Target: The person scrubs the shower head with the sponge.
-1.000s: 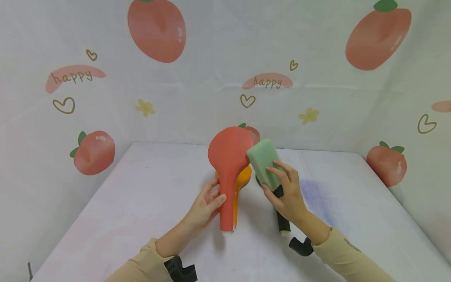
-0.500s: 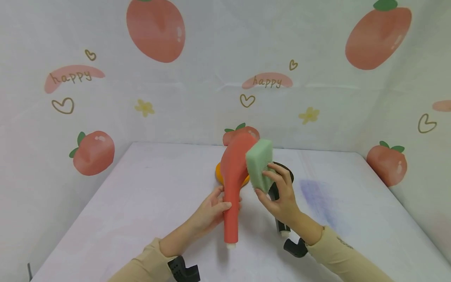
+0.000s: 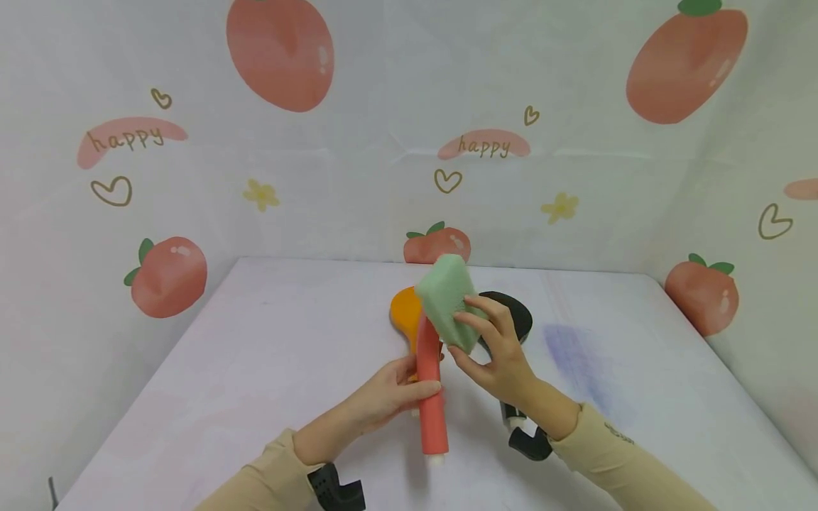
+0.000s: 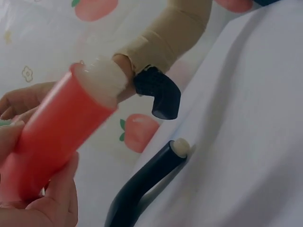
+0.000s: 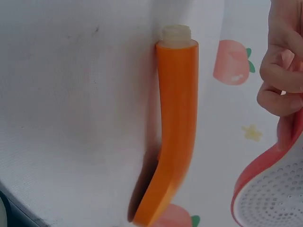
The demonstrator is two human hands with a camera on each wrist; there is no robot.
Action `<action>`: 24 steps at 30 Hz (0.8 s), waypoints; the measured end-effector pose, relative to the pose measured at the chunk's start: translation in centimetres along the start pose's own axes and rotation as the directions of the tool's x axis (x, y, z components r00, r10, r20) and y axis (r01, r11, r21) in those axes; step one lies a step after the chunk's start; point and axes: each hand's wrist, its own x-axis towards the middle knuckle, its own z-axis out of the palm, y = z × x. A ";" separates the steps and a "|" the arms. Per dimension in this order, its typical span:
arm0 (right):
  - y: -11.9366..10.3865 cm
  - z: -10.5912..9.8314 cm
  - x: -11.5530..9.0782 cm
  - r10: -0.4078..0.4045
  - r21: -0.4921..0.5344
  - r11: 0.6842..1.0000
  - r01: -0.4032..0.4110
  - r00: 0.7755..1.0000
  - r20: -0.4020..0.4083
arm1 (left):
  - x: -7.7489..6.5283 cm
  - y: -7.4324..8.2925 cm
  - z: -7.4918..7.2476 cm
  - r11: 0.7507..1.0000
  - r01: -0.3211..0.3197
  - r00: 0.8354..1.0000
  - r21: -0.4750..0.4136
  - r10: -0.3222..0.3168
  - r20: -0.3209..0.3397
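Note:
My left hand [image 3: 386,394] grips the handle of a red shower head [image 3: 433,422], tilted above the table. A white perforated spray face [image 5: 272,203] shows on it in the right wrist view. My right hand [image 3: 505,355] pinches a pale green sponge [image 3: 445,294] between thumb and fingers. In the head view the sponge covers most of the red head; whether the two touch is hard to tell. Behind them an orange shower head [image 3: 405,311] lies on the table, partly hidden. To its right lies a black shower head [image 3: 519,316], its handle partly behind my right hand.
The white table [image 3: 287,341] ends at a white backdrop cloth [image 3: 358,206] printed with fruit and hearts. A purple smudge [image 3: 578,362] marks the tabletop at right. Black curved mounts [image 3: 339,490] sit at both wrists.
The red shower head has turned from back-on to edge-on, and its handle has moved right and toward me. My right hand has carried the sponge left, across the red head.

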 end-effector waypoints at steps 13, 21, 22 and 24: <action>0.0 0.3 -0.2 -0.023 -0.046 0.998 0.029 0.991 0.129 | 0.2 -0.4 -0.1 1.000 -0.017 0.999 -0.008 0.018 0.034; -0.1 0.3 -0.3 -0.018 -0.053 0.998 0.029 0.980 0.197 | 0.3 -0.7 0.1 0.998 -0.021 1.000 0.061 0.022 -0.011; -0.1 0.3 -0.3 -0.014 -0.056 0.998 0.026 0.977 0.211 | 0.3 -0.7 0.1 0.998 -0.025 1.000 0.064 0.026 -0.013; -0.1 0.3 -0.3 -0.008 -0.070 0.997 0.025 0.972 0.233 | 0.4 -0.8 0.1 0.997 -0.034 0.999 0.064 0.035 -0.010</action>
